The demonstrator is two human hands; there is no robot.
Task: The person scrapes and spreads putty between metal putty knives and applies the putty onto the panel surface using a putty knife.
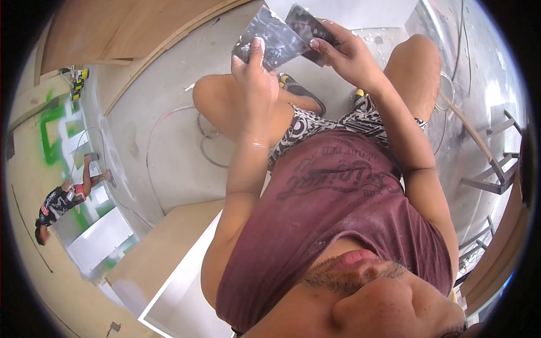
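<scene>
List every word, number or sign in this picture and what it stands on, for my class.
Maroon shirt: dark lettering, upside down, left unquoted.
Co-worker's shirt: pale markings, too small to read.
Grey plate, left hand: no lettering visible.
Darker plate, right hand: no lettering visible.

A hand could pass over the floor (127, 163) between the wooden panel (112, 28) and the person's left knee (211, 93) (a thin cable (148, 152) curves across there). Two flat blades (270, 36) block the gap from left hand (253, 70) to right hand (352, 55); a metal frame (483, 185) obstructs the floor's right edge.
</scene>
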